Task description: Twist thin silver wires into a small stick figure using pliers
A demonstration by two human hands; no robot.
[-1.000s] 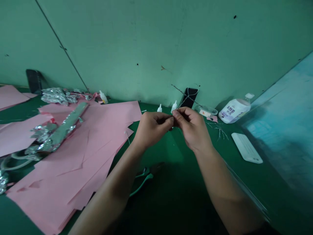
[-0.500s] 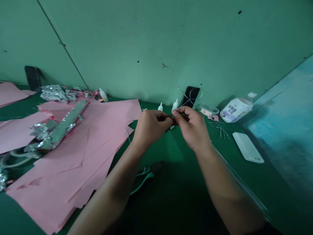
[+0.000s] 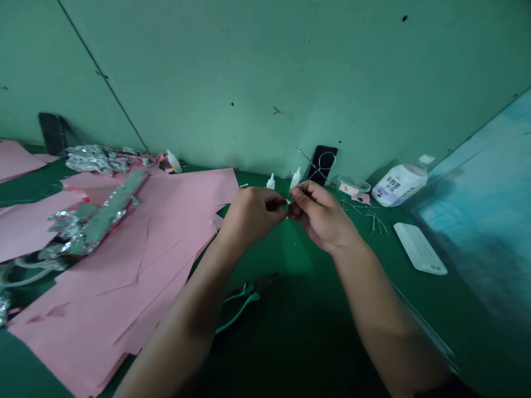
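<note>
A thin twisted wire piece [image 3: 318, 167] with a loop at its upper end rises from the fingertips of my right hand [image 3: 321, 213], which pinches it. My left hand [image 3: 259, 213] is closed just to the left, thumb and fingers together near the wire's lower end; what they grip is too small to make out. Both hands are raised above the green table [image 3: 286, 251]. Behind them stand two small white-tipped bottles [image 3: 295, 178], [image 3: 271, 182] and a dark phone [image 3: 322, 165] leaning on the wall. Pliers [image 3: 244, 298] with green handles lie below, by my left forearm.
Pink paper sheets [image 3: 166, 221] cover the left side, with crumpled foil [image 3: 97, 159] and a foil-wrapped strip [image 3: 114, 207] on them. At the right are a plastic bottle [image 3: 400, 184], a white flat case [image 3: 420, 249], twisted wire pieces [image 3: 376, 222] and long thin rods [image 3: 427, 326].
My hands have parted slightly at the fingertips. The wire loop has turned and moved a little left, and my right wrist has shifted outward.
</note>
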